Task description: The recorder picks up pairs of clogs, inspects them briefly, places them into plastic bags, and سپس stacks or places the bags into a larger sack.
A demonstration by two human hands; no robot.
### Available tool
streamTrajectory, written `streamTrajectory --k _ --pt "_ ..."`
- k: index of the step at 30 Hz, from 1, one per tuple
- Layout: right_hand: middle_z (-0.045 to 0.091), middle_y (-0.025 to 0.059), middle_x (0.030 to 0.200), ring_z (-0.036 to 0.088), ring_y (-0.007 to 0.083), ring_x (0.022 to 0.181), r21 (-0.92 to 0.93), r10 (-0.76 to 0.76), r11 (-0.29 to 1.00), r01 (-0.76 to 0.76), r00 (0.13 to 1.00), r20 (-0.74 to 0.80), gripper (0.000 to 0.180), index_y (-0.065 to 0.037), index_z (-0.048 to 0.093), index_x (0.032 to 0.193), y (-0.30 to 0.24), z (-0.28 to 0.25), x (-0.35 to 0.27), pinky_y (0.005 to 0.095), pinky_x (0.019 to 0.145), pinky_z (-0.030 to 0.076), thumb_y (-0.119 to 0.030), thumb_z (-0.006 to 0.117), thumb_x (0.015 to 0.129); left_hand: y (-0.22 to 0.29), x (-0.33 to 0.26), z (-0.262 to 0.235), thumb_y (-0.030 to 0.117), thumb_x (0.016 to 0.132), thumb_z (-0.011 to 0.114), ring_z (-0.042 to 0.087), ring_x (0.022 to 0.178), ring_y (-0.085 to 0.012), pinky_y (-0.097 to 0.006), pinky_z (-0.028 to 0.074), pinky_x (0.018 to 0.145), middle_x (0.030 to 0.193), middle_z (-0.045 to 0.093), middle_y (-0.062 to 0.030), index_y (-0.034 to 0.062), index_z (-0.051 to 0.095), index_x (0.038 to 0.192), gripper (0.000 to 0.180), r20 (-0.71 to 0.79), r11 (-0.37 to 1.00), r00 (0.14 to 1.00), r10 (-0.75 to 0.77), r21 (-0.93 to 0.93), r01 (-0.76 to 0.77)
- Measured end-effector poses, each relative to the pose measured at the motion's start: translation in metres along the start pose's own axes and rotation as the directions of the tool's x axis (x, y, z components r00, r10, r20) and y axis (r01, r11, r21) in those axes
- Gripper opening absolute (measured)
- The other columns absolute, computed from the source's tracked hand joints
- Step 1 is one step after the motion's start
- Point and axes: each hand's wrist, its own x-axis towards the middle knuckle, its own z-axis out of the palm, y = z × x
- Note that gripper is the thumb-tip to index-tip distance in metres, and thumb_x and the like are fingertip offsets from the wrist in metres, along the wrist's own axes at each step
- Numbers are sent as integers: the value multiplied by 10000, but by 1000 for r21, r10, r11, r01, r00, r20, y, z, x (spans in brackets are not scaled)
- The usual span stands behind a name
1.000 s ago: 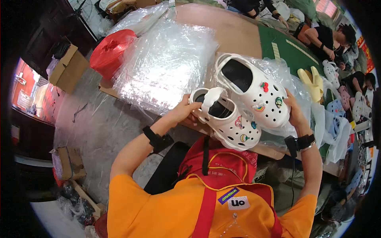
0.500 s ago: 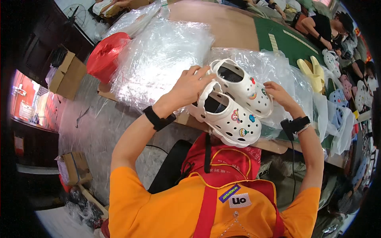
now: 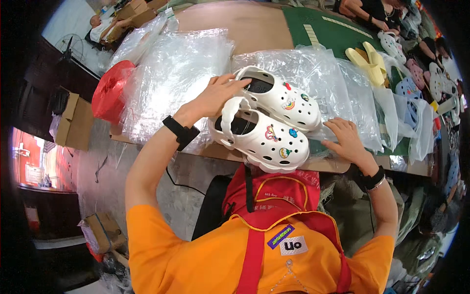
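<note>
Okay, left hand (image 3: 218, 97) is at far white clog (image 3: 281, 98)'s heel, can't tell if gripping; right hand (image 3: 347, 139) open, fingers spread, near its toe. Near white clog (image 3: 262, 139) alongside.

From where I stand, I see lettering on several things. On the orange cloth shirt (image 3: 196, 262) there is a white rectangular patch (image 3: 293, 246), and it carries large, bold black letters. Just beside it is a narrow, slanting purple patch (image 3: 280, 236) with small yellowish letters. The red apron with yellow edging (image 3: 267, 221) bears rows of pale, small printed characters, partly lost in the folds. At the left, a pale rectangular sheet (image 3: 34, 174) seems printed, but is too small for reading.
</note>
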Motion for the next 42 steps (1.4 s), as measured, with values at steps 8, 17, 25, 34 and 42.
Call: streamTrajectory --k 8,17,25,34,42 --pt "431 96 1291 335 286 1252 -17 -13 1000 13 1000 12 749 -150 429 1290 6 30 -14 545 1048 157 -498 668 672 -2 16 21 263 633 731 430 1038 -276 -403 325 875 1049 542 -19 164 568 1006 418 -19 999 999 -39 -2 39" --pt "406 68 1310 309 255 1275 -83 -37 996 32 997 -63 713 -176 443 1279 4 43 -17 548 1052 139 -502 658 682 2 19 11 -57 606 599 456 993 -243 -470 293 916 928 532 0 173 609 988 446 -134 949 988 76 313 -31" --pt "415 72 1305 316 261 1271 -88 -40 996 33 996 -74 687 -171 450 1272 6 43 -18 546 1051 140 -489 651 697 42 7 -24 289 727 685 484 868 -248 -390 298 822 830 564 -17 132 652 906 240 -210 941 974 -85 304 147" --pt "424 71 1304 330 267 1264 -68 -42 997 35 995 -94 672 -157 476 1248 6 46 -18 538 1046 156 -473 666 686 49 -47 -23 144 670 647 507 904 -287 -434 310 783 884 601 -35 78 622 978 317 -373 783 815 -443 283 554" --pt "419 84 1303 322 287 1263 -41 -70 997 68 996 -63 656 -160 482 1236 6 36 -16 543 1037 175 -428 691 675 62 -88 -5 147 649 662 546 870 -274 -392 446 618 864 548 -57 99 567 1001 367 -72 767 843 -533 380 518"
